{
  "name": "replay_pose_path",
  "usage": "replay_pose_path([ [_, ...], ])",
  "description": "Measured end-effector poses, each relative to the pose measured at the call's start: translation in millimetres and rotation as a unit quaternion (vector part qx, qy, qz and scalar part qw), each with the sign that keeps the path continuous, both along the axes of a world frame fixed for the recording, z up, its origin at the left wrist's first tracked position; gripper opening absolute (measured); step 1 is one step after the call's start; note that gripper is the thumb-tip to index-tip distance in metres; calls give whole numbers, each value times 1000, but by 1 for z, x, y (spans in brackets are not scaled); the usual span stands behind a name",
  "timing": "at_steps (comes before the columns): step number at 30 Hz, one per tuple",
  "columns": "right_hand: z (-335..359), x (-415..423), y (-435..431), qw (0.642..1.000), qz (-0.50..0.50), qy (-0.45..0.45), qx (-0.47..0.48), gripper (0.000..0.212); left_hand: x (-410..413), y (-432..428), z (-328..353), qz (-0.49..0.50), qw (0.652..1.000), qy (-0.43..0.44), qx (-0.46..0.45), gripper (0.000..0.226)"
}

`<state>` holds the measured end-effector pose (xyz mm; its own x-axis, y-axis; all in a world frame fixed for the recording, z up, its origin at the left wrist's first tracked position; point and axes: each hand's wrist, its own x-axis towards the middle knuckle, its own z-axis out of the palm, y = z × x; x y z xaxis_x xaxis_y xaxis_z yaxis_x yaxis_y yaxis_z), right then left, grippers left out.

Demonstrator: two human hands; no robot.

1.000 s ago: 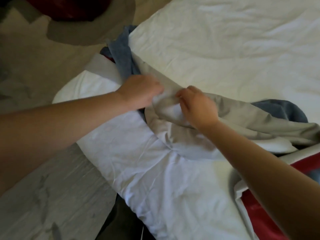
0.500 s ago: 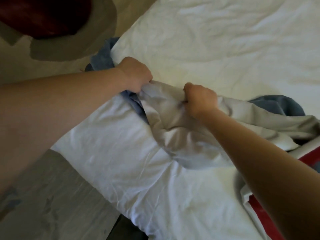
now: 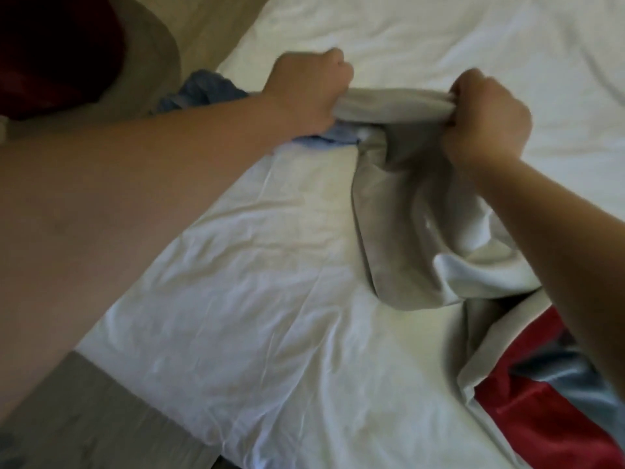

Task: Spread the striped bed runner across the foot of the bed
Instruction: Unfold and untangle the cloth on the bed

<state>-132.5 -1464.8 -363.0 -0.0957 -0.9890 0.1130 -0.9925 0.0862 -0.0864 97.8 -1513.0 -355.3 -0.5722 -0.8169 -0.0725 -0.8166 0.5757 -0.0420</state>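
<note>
The fingers [image 3: 335, 67] of the left hand [image 3: 309, 93] are curled tight round a bunched edge of the striped bed runner [image 3: 406, 231]. Those of the right hand [image 3: 488, 121] are clenched on the same edge, a little to the right. A short band of pale grey cloth is drawn taut between the two fists, over the far part of the bed [image 3: 270, 316]. From the right fist the runner sags in loose folds toward the near right and lies crumpled on the white sheet, where a red stripe [image 3: 541, 411] and a blue-grey one show. A blue fold [image 3: 209, 91] left of the left hand, at the bed's edge above the floor [image 3: 84, 421], seems to be part of the same cloth. The runner looks light, limp and thin, with a sheen that suggests a smooth, slippery weave. It will hold no shape of its own and may slide through a slack grip. It is not fragile, so a firm fistful does no harm. It is best taken along one long edge or at the corners, hands well apart, so that the cloth opens flat when drawn.
</note>
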Motion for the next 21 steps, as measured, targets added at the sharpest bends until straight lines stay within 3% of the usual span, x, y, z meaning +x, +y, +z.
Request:
replay_pose_path([
  [3,-24,-4,33,995,72,13,69,29,21,14,-26,-60,988,-13,139,34],
  [6,-44,-1,67,975,126,-20,183,40,53,28,-44,-75,979,-39,188,30],
  [8,-50,5,81,961,164,-28,221,48,71,35,-47,-93,985,-56,137,33],
  [12,-35,22,85,952,212,-79,205,66,99,45,-39,-181,981,-44,-47,10],
  [14,-23,33,84,955,208,-133,166,59,114,53,-31,-166,984,-48,-46,12],
  [16,-13,51,88,955,198,-173,139,36,130,66,-25,-130,990,-55,2,12],
  [18,-10,76,106,948,212,-176,158,21,146,89,-21,-76,988,-118,63,9],
  [21,-19,111,158,927,272,-145,213,18,166,131,-25,15,966,-234,109,17],
])
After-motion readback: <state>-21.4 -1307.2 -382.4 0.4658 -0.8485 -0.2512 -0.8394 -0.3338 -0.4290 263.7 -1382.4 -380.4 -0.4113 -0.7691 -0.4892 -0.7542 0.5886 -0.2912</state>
